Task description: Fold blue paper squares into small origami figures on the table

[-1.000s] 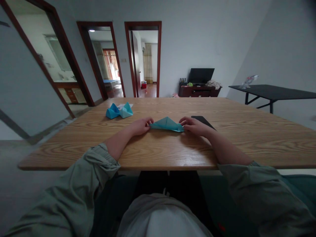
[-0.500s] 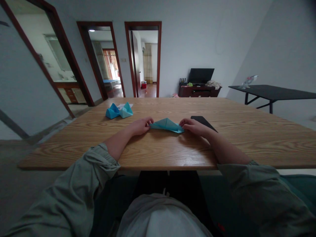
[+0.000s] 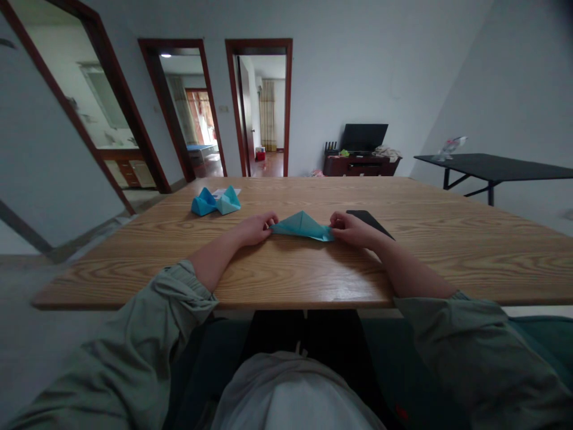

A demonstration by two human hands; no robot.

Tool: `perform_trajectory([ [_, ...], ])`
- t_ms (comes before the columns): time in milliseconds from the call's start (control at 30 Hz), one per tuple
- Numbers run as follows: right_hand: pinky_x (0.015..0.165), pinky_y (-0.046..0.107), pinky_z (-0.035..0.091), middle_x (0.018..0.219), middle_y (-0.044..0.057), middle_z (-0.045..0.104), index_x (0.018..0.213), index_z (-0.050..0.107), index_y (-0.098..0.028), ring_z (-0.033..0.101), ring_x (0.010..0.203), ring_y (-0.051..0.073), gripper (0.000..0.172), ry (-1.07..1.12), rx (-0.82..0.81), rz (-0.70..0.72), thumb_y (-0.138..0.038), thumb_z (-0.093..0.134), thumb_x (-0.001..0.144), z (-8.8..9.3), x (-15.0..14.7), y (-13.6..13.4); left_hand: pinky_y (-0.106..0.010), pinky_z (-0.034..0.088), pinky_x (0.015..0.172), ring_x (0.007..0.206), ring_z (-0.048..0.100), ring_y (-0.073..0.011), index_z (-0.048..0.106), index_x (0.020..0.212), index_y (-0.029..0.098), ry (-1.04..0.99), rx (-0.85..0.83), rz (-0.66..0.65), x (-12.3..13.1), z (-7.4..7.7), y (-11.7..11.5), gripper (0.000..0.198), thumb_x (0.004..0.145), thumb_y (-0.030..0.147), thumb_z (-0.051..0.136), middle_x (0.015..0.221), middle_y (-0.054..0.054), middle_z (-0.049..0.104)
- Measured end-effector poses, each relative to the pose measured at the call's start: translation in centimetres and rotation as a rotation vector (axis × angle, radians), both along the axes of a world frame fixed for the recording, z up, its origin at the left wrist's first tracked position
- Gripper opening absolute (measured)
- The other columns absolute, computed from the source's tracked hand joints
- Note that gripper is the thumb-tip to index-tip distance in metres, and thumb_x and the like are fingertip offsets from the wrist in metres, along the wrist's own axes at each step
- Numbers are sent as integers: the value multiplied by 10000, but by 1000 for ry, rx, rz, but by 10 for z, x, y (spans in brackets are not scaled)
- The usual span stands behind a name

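The right hand (image 3: 353,229) is curling in tighter and seemingly pinching its tip of the light-blue paper boat (image 3: 302,225), while the left hand (image 3: 258,230) is gripping the other. So the boat, sitting over the wooden table (image 3: 277,272), is being held at both ends.

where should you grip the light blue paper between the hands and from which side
The light blue paper is probably best pinched lightly at its two low outer ends, with the left hand coming from the left and the right hand from the right. It rises to a peak in the middle and tapers outward, so gripping there should avoid crushing the peak.
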State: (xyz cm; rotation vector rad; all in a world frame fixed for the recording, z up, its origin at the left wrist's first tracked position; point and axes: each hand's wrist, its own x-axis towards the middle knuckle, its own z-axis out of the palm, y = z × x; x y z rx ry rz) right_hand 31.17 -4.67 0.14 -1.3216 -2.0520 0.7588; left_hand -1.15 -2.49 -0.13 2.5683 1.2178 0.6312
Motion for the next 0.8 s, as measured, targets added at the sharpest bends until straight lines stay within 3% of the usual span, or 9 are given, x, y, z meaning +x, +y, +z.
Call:
perform_trajectory([
  [133,574,243,388,660,-27,531,790,455,-211,493,623,128,188,-47,64,-51,-310,587,698,-3,2,4,-235,458,658,731,586,-127,565,1001,218,-2,2,0,0,2,-1,240,775,165,506,900,-4,659],
  [333,633,264,429,735,14,588,830,528,-191,533,678,148,197,-56,-10,-6,-295,603,680,0,2,4,-238,457,664,736,590,-129,565,1013,216,5,2,3,1,2,-2,250,777,169,496,904,-6,659],
  [567,638,268,425,729,17,597,807,558,-192,532,681,152,135,-138,20,15,-275,576,701,3,1,0,-237,457,669,748,588,-130,569,1007,219,5,2,10,1,2,-2,260,765,162,495,908,-6,657],
  [800,649,270,437,733,16,603,805,571,-194,545,698,156,170,-38,-14,12,-308,611,685,6,-3,-3,-242,461,679,746,590,-132,572,1012,223,6,-10,15,1,4,-3,263,762,181,501,903,-4,654],
])
